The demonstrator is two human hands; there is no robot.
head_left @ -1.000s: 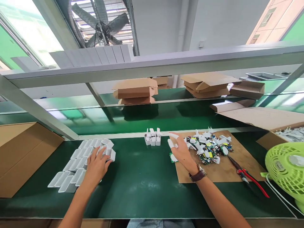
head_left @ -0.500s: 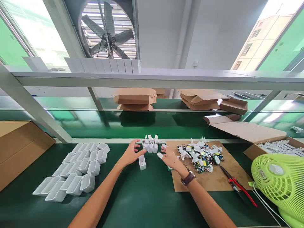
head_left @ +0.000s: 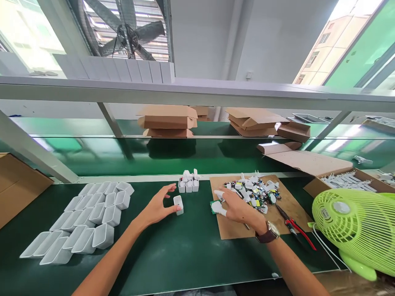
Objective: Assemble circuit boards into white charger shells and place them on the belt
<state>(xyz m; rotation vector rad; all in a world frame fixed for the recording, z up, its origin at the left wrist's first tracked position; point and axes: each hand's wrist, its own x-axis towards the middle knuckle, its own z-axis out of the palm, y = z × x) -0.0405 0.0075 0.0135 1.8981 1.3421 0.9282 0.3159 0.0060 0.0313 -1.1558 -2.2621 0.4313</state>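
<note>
My left hand [head_left: 159, 205] is open, fingers spread. Its thumb tip is at a single white plastic charger case [head_left: 178, 201] standing on the green mat; whether it touches cannot be told. Just behind stands a small group of white cases [head_left: 189, 186] with white parts sticking out of their tops. My right hand [head_left: 236, 205], with white covers on thumb and forefinger, reaches over the left edge of a brown cardboard sheet [head_left: 228, 230]. Thumb and forefinger are apart beside a green circuit board [head_left: 212, 207], which they partly hide. A heap of circuit boards and white parts [head_left: 254, 191] lies beyond.
Rows of white plastic shells [head_left: 83, 218] cover the left of the mat. Red-handled pliers [head_left: 291, 224] lie right of the heap, beside a green fan [head_left: 352, 230]. An open carton of white parts [head_left: 348, 181] sits behind the fan. A cardboard box [head_left: 21, 189] stands far left.
My right hand has moved right, away from the grouped cases, to the circuit board at the sheet's edge. My left hand stays near the single case. The whole view has shifted slightly.
</note>
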